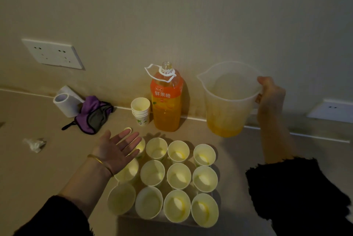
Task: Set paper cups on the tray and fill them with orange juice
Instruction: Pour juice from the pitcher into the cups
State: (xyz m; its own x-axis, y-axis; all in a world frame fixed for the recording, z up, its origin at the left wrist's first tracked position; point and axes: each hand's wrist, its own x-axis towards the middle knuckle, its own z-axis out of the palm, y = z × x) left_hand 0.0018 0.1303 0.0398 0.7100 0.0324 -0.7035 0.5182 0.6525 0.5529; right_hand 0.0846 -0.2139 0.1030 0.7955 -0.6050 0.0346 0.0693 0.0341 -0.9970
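Paper cups partly behind flat left hand; tray barely visible.

Close-set cups fill 6 o'clock. The bottle and cup stack block 12 o'clock, the raised jug 2 o'clock. Bare surface lies open at 8 o'clock, a crumpled wrapper at 9.

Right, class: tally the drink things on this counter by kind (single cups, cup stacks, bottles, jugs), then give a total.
Paper cups standing singly: 12, one partly behind the left hand
Stack of spare cups: 1
Juice bottle: 1
Jug: 1
Total: 15
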